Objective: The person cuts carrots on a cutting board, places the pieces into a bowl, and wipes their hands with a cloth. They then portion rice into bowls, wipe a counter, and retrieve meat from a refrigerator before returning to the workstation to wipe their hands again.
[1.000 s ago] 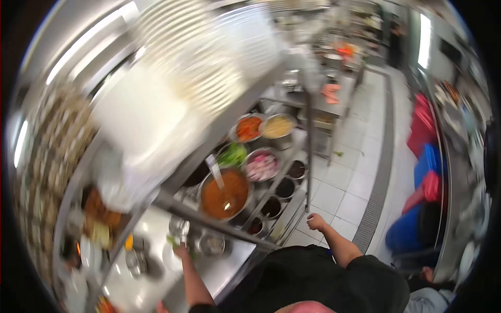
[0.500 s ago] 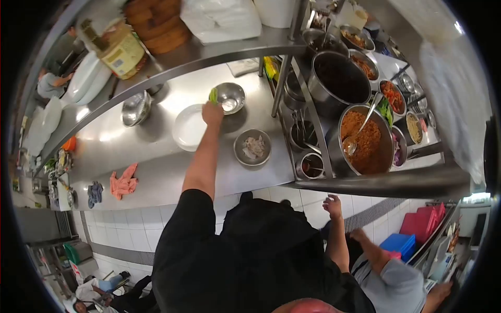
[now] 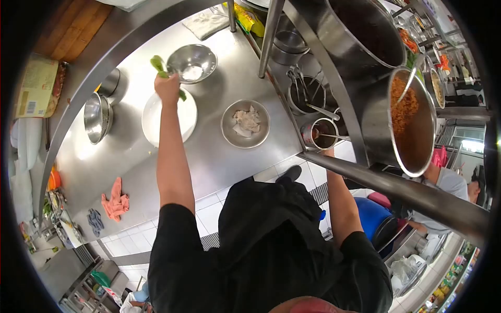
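Since half a second ago the left hand (image 3: 167, 87), gripping the greens (image 3: 158, 64), has lifted off the bowl (image 3: 192, 63) rim and sits above the plate (image 3: 169, 117). The right hand has gone from hanging free to behind the rail (image 3: 396, 188), by the sauce pot (image 3: 320, 134).

Person's wearing a plain black short-sleeved top, loose and a bit rumpled across the front, sleeves ending around the upper arms, both forearms bare, no watch, gloves or rings that I can spot on the left hand (image 3: 167, 88).
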### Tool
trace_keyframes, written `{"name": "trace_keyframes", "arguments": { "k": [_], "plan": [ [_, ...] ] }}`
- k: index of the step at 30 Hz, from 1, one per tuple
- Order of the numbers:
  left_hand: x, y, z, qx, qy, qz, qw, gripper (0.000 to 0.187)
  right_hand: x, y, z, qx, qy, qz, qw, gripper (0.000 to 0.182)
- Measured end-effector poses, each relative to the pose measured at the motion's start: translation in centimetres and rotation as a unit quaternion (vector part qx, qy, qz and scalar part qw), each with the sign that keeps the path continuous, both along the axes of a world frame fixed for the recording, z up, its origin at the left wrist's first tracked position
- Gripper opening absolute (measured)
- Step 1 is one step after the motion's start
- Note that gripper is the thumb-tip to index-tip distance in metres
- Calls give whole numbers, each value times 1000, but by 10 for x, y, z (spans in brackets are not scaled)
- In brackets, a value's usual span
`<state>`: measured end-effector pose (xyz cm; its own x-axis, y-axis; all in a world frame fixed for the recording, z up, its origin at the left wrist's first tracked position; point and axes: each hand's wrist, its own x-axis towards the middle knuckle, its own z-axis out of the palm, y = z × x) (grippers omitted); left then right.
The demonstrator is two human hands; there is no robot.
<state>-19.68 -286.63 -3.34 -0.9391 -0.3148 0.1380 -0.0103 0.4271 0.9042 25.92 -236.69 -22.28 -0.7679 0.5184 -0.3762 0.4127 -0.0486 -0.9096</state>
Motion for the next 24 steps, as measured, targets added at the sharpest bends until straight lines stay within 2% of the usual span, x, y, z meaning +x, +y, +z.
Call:
{"name": "trace_keyframes", "arguments": {
  "k": [1,2,3,4,5,6,8,10,14,17,19,20,23,24],
  "plan": [
    [20,-10,18,107,6,-32,994,14,-4,0,-1,7,-13,3,1000,21],
    [40,-21,35,177,20,-18,984,13,-9,1,-2,12,-21,7,1000,21],
    [62,-37,47,202,18,-11,979,15,-13,3,-4,18,-31,9,999,21],
    [87,-50,57,174,22,19,984,16,-17,7,-5,24,-39,13,999,21],
    [115,-58,66,147,17,75,986,17,-23,12,-7,32,-44,18,998,21],
    [137,-62,72,171,27,116,978,18,-30,17,-7,40,-49,25,998,21],
    [167,-78,55,193,30,160,968,19,-38,26,-9,50,-61,35,996,22],
    [181,-105,22,231,36,147,961,26,-38,36,-12,60,-71,41,995,22],
    [192,-114,-11,244,13,137,960,30,-33,51,-22,65,-86,53,993,23],
    [197,-99,-19,254,35,134,957,28,-22,60,-36,64,-98,61,991,24],
    [206,-89,-20,226,-2,211,951,21,-13,60,-47,59,-108,66,990,25],
    [212,-81,-18,226,-1,213,951,21,-8,58,-53,56,-112,70,990,25],
    [232,-54,-12,238,20,271,933,29,-5,56,-65,53,-121,81,988,26],
    [238,-49,-12,276,25,284,918,35,-3,55,-68,52,-122,84,988,26]
  ]
}}
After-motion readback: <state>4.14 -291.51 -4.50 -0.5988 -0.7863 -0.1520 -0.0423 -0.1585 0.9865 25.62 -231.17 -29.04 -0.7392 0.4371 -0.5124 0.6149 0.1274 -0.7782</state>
